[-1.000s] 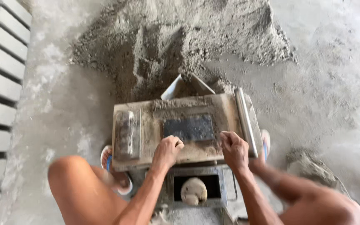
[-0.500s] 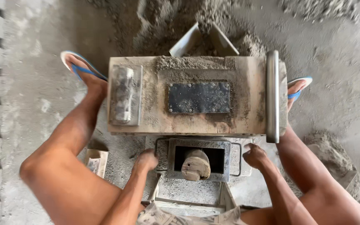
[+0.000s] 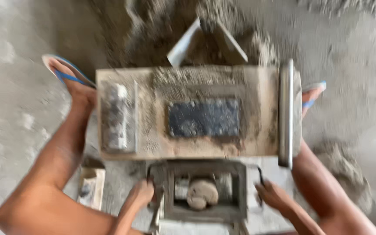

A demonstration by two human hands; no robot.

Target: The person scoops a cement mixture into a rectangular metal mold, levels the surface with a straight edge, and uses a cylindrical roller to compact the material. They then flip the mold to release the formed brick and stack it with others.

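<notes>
While the view is shaking a bit and everything's kind of blurry, you can see the person is squatting over a block-making rig with both hands down at the small metal frame nearest them. The left hand is curling around the frame's left-side handle, and the right hand is wrapping onto the thin handle on the right side, so both look clenched on it, though the blur is making the fingers hard to read. Inside the frame a rounded lump is sitting in the opening; I can't say what it is. Just beyond it, the wooden table of the rig is holding a dark rectangular mould cavity that's looking packed level with damp mix, with loose mix spilling along the far edge. A metal bar is lying along the right end and a grey block-shaped piece is sitting at the left. So filling looks done to me, and nothing is showing as turned out yet. A shovel blade is sticking in the sand pile behind, feet in blue sandals either side.
</notes>
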